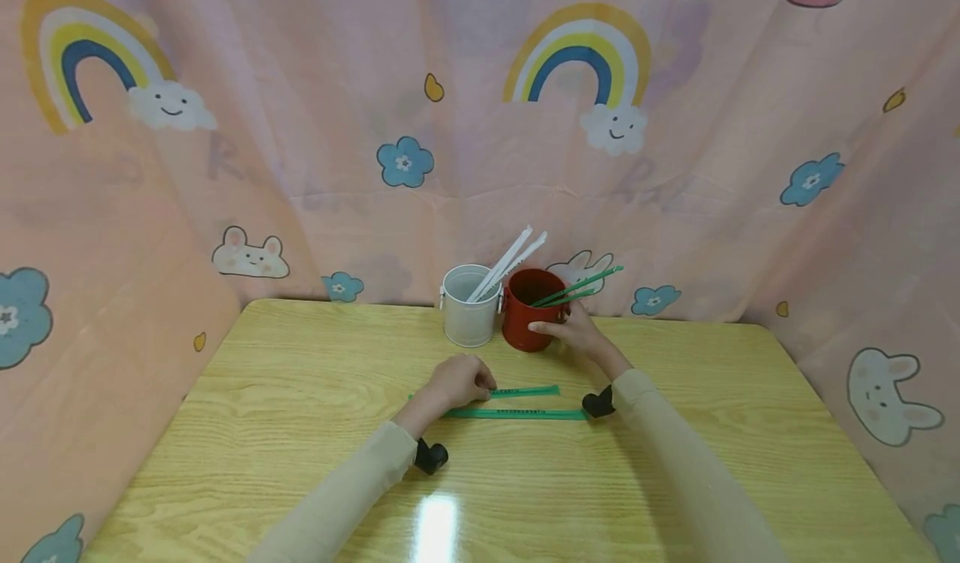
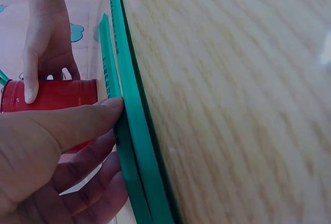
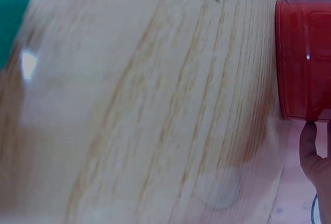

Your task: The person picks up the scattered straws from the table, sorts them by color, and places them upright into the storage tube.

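Note:
Two long green paper-wrapped straws with dark print lie side by side on the table. My left hand (image 1: pixel 456 380) pinches the farther green straw (image 1: pixel 531 392) with thumb and curled fingers; the nearer straw (image 1: pixel 517 415) lies just in front of it. In the left wrist view, the thumb (image 2: pixel 98 113) touches the straw's edge. My right hand (image 1: pixel 583 331) grips the right side of a red bucket (image 1: pixel 522 330), its thumb across the front. Green straws (image 1: pixel 583 284) lean out of that bucket to the right. In the right wrist view, only some fingers show beside the red bucket (image 3: pixel 305 61).
A white bucket (image 1: pixel 468 326) stands close to the left of the red one, with white wrapped straws (image 1: pixel 506 265) leaning out to the right. Both buckets are near the back edge of the wooden table (image 1: pixel 300 396). A patterned pink curtain (image 1: pixel 337 88) hangs behind.

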`<move>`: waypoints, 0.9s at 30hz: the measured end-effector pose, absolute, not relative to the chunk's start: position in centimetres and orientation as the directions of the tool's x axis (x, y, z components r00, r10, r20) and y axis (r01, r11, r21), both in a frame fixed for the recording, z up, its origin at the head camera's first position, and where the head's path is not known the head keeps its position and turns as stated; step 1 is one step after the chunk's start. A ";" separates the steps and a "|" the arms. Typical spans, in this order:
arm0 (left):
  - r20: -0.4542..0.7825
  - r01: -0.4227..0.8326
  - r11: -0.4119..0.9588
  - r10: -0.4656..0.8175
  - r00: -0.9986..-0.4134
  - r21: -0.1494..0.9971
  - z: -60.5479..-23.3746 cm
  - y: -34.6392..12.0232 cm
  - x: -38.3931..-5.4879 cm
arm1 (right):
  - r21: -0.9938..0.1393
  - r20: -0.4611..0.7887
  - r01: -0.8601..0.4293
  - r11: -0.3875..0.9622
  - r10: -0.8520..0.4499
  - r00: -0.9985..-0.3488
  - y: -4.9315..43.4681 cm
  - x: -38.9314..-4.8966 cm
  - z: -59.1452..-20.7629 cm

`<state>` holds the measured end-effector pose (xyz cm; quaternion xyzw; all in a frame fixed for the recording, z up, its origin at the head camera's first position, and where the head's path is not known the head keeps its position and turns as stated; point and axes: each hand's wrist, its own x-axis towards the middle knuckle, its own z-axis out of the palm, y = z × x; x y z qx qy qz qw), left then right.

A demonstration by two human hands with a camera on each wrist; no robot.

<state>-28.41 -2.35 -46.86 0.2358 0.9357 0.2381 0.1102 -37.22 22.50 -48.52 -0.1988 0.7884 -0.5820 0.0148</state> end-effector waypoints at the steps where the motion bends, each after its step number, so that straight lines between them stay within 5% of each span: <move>1: -0.081 0.401 0.778 0.496 -0.864 0.483 -46.8 -2.4 -28.4 | -0.923 0.205 -0.294 0.247 -0.332 -0.921 22.5 -37.1 -48.4; 13: -0.048 0.453 0.794 0.513 -0.857 0.405 -46.5 -2.9 -28.4 | -0.921 0.213 -0.309 0.236 -0.357 -0.909 22.0 -36.3 -47.0; 20: -0.012 0.453 0.776 0.509 -0.861 0.439 -45.8 -3.6 -28.4 | -0.914 0.230 -0.324 0.244 -0.347 -0.909 22.5 -37.3 -48.6; 27: 0.027 0.436 0.755 0.487 -0.873 0.490 -45.2 -3.8 -28.8 | -0.930 0.205 -0.298 0.213 -0.373 -0.905 21.9 -35.8 -46.0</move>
